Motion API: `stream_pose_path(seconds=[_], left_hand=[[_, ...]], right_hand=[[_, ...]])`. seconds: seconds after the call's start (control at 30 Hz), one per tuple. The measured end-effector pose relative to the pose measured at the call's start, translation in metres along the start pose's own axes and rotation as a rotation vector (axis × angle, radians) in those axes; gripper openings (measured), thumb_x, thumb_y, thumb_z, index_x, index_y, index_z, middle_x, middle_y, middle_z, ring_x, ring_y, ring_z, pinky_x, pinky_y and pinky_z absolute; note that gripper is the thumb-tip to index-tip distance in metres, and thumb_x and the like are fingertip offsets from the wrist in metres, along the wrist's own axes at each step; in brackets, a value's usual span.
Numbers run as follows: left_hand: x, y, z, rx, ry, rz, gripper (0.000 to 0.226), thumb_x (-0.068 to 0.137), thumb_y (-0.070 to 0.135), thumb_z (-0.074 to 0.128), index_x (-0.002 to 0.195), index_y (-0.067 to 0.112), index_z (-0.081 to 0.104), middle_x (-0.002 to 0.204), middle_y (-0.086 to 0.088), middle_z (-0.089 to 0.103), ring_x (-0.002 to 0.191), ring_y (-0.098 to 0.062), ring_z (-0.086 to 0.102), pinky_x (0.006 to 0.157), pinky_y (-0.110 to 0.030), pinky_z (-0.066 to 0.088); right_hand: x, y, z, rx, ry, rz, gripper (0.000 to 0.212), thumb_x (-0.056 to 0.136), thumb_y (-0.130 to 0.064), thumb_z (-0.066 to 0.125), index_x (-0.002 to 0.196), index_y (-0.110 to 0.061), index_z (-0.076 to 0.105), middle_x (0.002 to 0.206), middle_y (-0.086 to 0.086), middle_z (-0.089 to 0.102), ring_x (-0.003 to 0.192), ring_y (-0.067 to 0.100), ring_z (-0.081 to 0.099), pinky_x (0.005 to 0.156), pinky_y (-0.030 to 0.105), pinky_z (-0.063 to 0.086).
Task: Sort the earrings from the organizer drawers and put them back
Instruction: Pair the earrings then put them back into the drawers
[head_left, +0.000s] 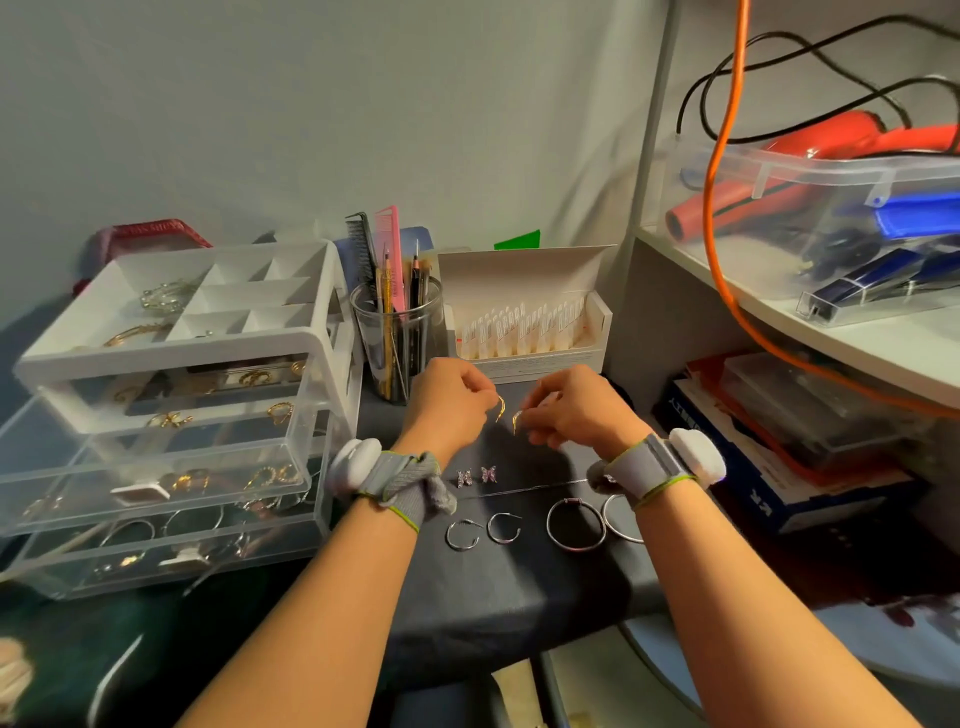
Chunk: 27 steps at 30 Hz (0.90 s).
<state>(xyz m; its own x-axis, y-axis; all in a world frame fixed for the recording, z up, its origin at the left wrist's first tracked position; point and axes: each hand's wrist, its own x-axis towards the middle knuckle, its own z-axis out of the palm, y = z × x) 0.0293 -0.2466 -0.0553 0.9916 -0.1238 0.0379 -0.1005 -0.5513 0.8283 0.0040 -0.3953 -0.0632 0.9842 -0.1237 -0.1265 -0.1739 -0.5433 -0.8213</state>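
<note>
We note the left hand (447, 400) pinching a gold hook (500, 409) and the right hand (576, 405) pinching its mate (516, 421). Both hang below the fingertips, near vertical and just beside each other, over the cloth (509, 587). Bare cloth shows above the studs (475, 476). The organizer (171, 338) stands nearer the left hand.

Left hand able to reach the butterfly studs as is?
Likely yes for reach: the butterfly studs lie uncovered on the cloth near the wrist of the left hand. But that hand is pinching a gold earring and must set it down first.
</note>
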Motion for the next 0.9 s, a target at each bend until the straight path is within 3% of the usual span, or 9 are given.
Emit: stream_pose_path(seconds=[0.2, 0.33, 0.43, 0.63, 0.9], left_hand=[[-0.010, 0.012, -0.017, -0.231, 0.066, 0.039, 0.021, 0.086, 0.005, 0.067, 0.071, 0.020, 0.064, 0.068, -0.001, 0.062, 0.060, -0.013, 0.053, 0.057, -0.022, 0.042], [-0.021, 0.021, -0.031, -0.373, 0.044, 0.026, 0.012, 0.091, 0.002, 0.061, 0.084, 0.012, 0.065, 0.068, -0.001, 0.056, 0.058, -0.008, 0.048, 0.044, -0.013, 0.039], [-0.027, 0.025, -0.038, -0.428, 0.022, 0.033, 0.011, 0.092, -0.001, 0.057, 0.094, 0.007, 0.065, 0.072, 0.000, 0.056, 0.060, -0.007, 0.050, 0.044, -0.011, 0.041], [-0.041, 0.031, -0.052, -0.476, 0.016, 0.137, 0.026, 0.090, -0.009, 0.056, 0.081, 0.015, 0.061, 0.074, -0.003, 0.058, 0.065, -0.010, 0.053, 0.051, -0.013, 0.044], [-0.054, 0.037, -0.069, -0.449, 0.088, 0.284, 0.028, 0.089, -0.008, 0.059, 0.080, 0.019, 0.062, 0.077, 0.001, 0.063, 0.071, -0.006, 0.059, 0.058, -0.014, 0.049]], right_hand=[[-0.021, -0.022, -0.003, 0.487, -0.010, -0.094, 0.003, 0.088, 0.000, 0.063, 0.085, -0.001, 0.062, 0.068, 0.010, 0.061, 0.047, 0.005, 0.062, 0.046, 0.013, 0.048], [-0.031, -0.034, -0.001, 0.670, -0.054, -0.100, 0.007, 0.089, 0.000, 0.061, 0.084, -0.005, 0.063, 0.072, 0.010, 0.063, 0.051, 0.006, 0.063, 0.048, 0.013, 0.049], [-0.035, -0.041, 0.001, 0.706, -0.058, -0.139, 0.008, 0.088, 0.000, 0.061, 0.084, -0.006, 0.065, 0.072, 0.009, 0.064, 0.054, 0.007, 0.063, 0.048, 0.013, 0.048], [-0.049, -0.058, 0.004, 0.705, -0.005, -0.276, 0.011, 0.088, -0.001, 0.062, 0.084, -0.010, 0.068, 0.073, 0.006, 0.065, 0.062, 0.010, 0.061, 0.048, 0.014, 0.044], [-0.060, -0.072, 0.010, 0.709, 0.068, -0.441, 0.011, 0.087, 0.000, 0.063, 0.085, -0.009, 0.069, 0.076, 0.007, 0.066, 0.063, 0.010, 0.059, 0.046, 0.016, 0.038]])
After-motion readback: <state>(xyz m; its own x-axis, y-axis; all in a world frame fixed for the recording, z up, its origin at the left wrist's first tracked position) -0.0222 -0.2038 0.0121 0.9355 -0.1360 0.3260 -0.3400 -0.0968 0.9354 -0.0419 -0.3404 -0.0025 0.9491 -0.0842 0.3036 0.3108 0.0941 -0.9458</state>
